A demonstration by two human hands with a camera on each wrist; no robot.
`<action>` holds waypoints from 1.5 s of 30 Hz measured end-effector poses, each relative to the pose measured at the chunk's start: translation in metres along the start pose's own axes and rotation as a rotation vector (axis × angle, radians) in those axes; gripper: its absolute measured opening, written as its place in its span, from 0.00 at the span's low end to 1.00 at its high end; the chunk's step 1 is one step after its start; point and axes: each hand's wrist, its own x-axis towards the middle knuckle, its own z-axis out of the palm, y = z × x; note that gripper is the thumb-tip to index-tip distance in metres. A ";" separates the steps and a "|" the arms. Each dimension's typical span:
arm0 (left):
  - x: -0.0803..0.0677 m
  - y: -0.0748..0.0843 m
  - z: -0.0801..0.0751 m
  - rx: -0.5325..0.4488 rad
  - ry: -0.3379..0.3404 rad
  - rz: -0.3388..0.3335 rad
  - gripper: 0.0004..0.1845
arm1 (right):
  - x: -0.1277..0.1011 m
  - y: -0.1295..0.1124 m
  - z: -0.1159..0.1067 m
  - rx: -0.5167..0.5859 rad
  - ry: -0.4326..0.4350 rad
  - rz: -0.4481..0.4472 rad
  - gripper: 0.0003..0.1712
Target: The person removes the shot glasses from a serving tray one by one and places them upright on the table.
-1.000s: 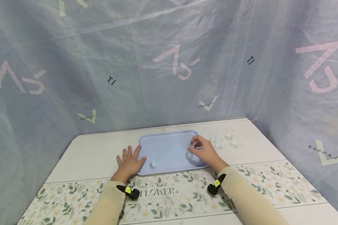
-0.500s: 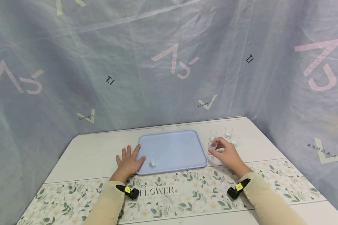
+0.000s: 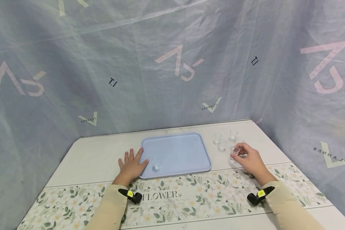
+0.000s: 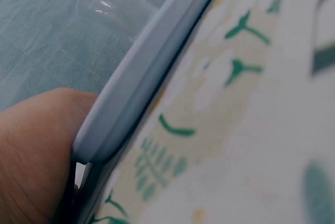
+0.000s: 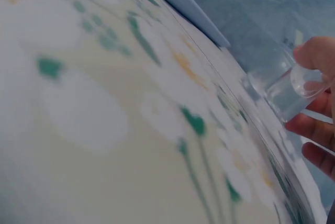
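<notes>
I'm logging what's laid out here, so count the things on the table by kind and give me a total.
Small clear glasses: 6; one on the tray, one held by the right hand, four standing on the table, the fourth faint behind the fingers.
Blue tray: 1
Floral table runner: 1
Total: 8

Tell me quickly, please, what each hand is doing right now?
Left hand: open, resting flat against the tray edge.
Right hand: fingers pinching a glass.
</notes>
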 end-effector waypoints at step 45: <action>-0.006 0.006 -0.006 0.003 0.004 0.010 0.41 | 0.002 0.019 -0.018 -0.073 -0.014 0.180 0.25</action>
